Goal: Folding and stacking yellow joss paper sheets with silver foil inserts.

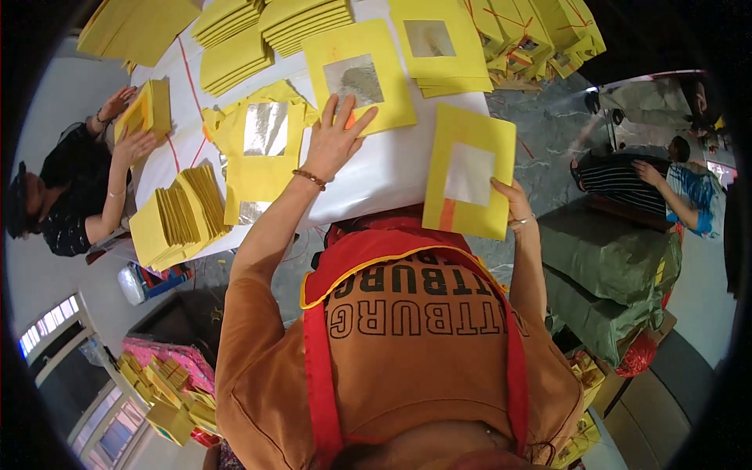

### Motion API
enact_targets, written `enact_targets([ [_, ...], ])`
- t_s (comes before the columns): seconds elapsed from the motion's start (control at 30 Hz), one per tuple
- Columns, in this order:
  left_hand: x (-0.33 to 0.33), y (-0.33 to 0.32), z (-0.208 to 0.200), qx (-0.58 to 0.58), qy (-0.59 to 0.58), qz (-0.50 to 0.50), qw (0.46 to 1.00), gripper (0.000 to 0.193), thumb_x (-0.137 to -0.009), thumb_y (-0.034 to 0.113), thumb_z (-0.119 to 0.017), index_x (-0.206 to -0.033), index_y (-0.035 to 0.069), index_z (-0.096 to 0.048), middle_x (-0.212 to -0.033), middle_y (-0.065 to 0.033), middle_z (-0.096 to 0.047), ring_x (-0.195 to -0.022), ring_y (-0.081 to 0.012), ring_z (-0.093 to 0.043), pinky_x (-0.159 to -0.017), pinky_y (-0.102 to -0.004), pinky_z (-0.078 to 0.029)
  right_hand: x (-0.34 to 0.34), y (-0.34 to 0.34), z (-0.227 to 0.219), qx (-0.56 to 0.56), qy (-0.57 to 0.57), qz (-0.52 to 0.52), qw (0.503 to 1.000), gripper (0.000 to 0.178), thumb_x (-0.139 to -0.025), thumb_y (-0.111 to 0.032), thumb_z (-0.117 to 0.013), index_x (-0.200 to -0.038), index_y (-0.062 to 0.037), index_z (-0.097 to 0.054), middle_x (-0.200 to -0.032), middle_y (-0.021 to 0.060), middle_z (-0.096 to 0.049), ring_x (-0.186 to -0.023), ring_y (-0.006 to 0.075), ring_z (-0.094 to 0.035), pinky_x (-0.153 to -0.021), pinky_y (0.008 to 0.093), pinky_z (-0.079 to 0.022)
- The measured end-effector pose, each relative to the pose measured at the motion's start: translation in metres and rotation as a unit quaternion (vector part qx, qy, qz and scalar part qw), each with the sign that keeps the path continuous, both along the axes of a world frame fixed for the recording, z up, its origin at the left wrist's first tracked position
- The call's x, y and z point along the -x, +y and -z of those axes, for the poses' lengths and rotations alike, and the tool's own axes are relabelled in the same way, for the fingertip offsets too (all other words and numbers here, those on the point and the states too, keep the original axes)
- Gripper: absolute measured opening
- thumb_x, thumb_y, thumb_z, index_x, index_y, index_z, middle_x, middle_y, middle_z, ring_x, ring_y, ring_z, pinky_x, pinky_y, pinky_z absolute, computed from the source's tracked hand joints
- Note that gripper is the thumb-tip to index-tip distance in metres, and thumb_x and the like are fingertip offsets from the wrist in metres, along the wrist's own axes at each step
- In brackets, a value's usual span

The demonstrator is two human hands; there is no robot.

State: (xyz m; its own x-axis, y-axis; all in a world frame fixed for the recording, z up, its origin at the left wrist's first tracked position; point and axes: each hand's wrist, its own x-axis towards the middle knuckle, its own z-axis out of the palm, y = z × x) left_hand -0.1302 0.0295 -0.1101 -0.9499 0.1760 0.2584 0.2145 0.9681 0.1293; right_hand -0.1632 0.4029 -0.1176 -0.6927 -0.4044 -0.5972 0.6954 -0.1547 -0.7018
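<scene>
My left hand (330,145) lies with its fingers spread on a yellow paper sheet (392,90) that bears a silver foil square. A bit of orange shows beside its fingertips. At the table's right edge, my right hand (517,205) grips another yellow paper sheet (470,125) by its right side. That one has a silver square and an orange strip below it, and is held tilted up. Left of my left hand, overlapping yellow sheets with foil (270,172) lie unevenly on the table. A further foil-marked sheet (462,63) tops a small pile at the far right.
Stacks of yellow paper (305,23) stand at the back of the white table (368,192); a fanned stack (180,223) sits at its left corner. A co-worker (70,184) across the left side holds a yellow bundle (157,110). Red-tied yellow bundles (540,39) lie back right.
</scene>
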Motion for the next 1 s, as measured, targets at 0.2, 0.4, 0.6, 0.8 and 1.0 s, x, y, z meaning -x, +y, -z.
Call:
enact_targets([
  [0.2, -0.005, 0.015, -0.035, 0.056, -0.043, -0.038, 0.997, 0.060, -0.070, 0.021, -0.061, -0.126, 0.024, -0.037, -0.129, -0.0122, -0.033, -0.118, -0.0332, -0.029, -0.090, -0.0544, -0.026, 0.005, -0.024, 0.000, -0.088, 0.002, -0.002, 0.996, 0.027, -0.081, -0.011, -0.054, -0.106, -0.0014, -0.050, -0.096, 0.0058, -0.057, -0.081, 0.0140, -0.056, -0.068, 0.0267, -0.046],
  [0.4, -0.013, 0.092, -0.043, -0.311, -0.048, 0.113, 0.942, 0.032, -0.075, 0.006, -0.056, -0.107, 0.007, -0.053, -0.100, -0.0115, -0.055, -0.087, -0.0257, -0.053, -0.076, -0.0311, -0.043, 0.005, -0.033, 0.013, -0.040, 0.010, 0.054, 0.998, 0.027, -0.079, -0.007, -0.055, -0.106, -0.0016, -0.050, -0.096, 0.0049, -0.057, -0.081, 0.0134, -0.056, -0.069, 0.0265, -0.046],
  [0.6, 0.011, 0.177, 0.003, -0.609, -0.271, 0.031, 0.745, 0.041, -0.074, 0.026, -0.063, -0.101, -0.002, -0.050, -0.082, -0.0126, -0.056, -0.072, -0.0232, -0.056, -0.073, -0.0338, -0.043, -0.003, -0.053, 0.001, 0.120, -0.039, 0.118, 0.985, 0.048, -0.088, -0.038, -0.039, -0.118, -0.0014, -0.040, -0.108, 0.0108, -0.053, -0.096, 0.0206, -0.053, -0.082, 0.0318, -0.042],
  [0.8, 0.018, 0.187, 0.016, -0.493, -0.211, 0.010, 0.844, 0.064, -0.065, 0.048, -0.065, -0.100, -0.003, -0.046, -0.074, -0.0121, -0.056, -0.072, -0.0236, -0.056, -0.066, -0.0338, -0.044, -0.012, -0.057, -0.024, 0.272, -0.046, 0.083, 0.957, 0.079, -0.081, -0.063, -0.011, -0.131, -0.0030, -0.021, -0.129, 0.0158, -0.034, -0.119, 0.0271, -0.034, -0.100, 0.0368, -0.025],
  [1.0, 0.022, 0.183, 0.005, -0.465, -0.242, -0.012, 0.851, 0.059, -0.067, 0.044, -0.064, -0.100, -0.003, -0.048, -0.075, -0.0132, -0.057, -0.069, -0.0251, -0.056, -0.064, -0.0333, -0.045, -0.022, -0.066, -0.027, 0.340, -0.049, 0.123, 0.931, 0.083, -0.080, -0.066, -0.014, -0.131, -0.0015, -0.020, -0.131, 0.0147, -0.030, -0.121, 0.0271, -0.030, -0.101, 0.0378, -0.024],
])
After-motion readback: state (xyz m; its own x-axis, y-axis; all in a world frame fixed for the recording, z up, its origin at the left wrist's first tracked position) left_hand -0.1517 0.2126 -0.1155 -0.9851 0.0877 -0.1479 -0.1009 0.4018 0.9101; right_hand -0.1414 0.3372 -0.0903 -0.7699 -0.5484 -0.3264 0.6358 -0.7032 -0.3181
